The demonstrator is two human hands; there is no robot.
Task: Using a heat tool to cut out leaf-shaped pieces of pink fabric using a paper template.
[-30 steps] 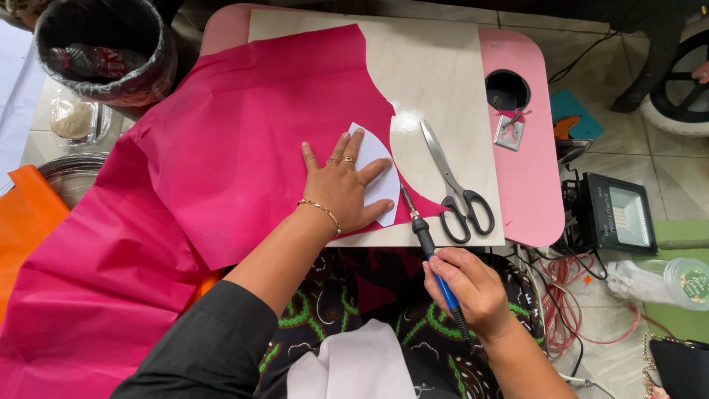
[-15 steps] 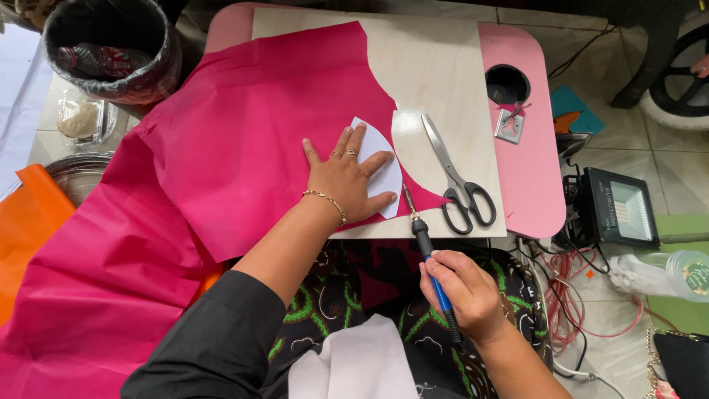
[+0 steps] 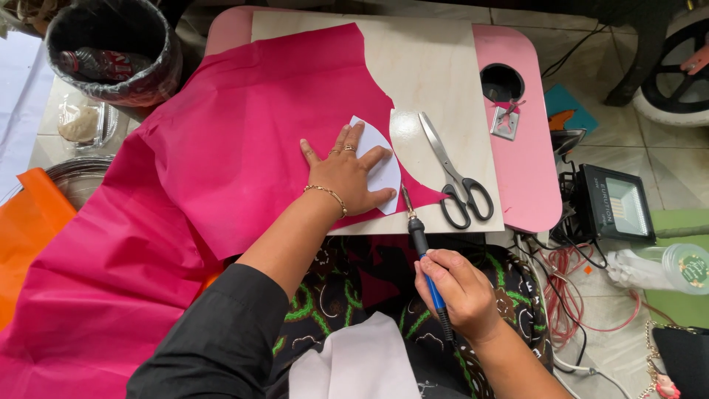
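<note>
Pink fabric sheet (image 3: pixel 244 140) spread across small pink lap table (image 3: pixel 528 185) with pale wooden top board (image 3: pixel 436 66), draping off left side toward the floor. Left hand (image 3: pixel 346 174) lies flat on the sheet, palm down, fingers spread apart, pressing a white curved paper template (image 3: pixel 384 166) against the fabric near its cut curved edge. Rings on two fingers, thin gold bracelet (image 3: pixel 325 193) at the wrist, black sleeve (image 3: pixel 214 340) on the forearm. Right hand (image 3: pixel 454 292) below the table's near edge, fingers curled tight round the blue-and-black handle of a soldering-iron-type hot tool (image 3: pixel 422 247); metal tip points up and reaches the fabric edge just beside the template's lower right corner. Whether tip actually touches the fabric: cannot tell.

Scissors (image 3: pixel 456 177) with black handles lie shut on the wood just right of the template, blades pointing away from the person, touching neither hand. Round cup hole (image 3: pixel 502 81) in the table's right pink part, small metal piece (image 3: pixel 506 122) just below it.

Black-lined bin (image 3: pixel 111 48) at top left, orange sheet (image 3: pixel 26 236) at left edge, small flood lamp (image 3: pixel 617 203) on the tiled floor at right, red and white cables (image 3: pixel 561 295) near it. White cloth (image 3: pixel 354 362) on person's patterned lap.
</note>
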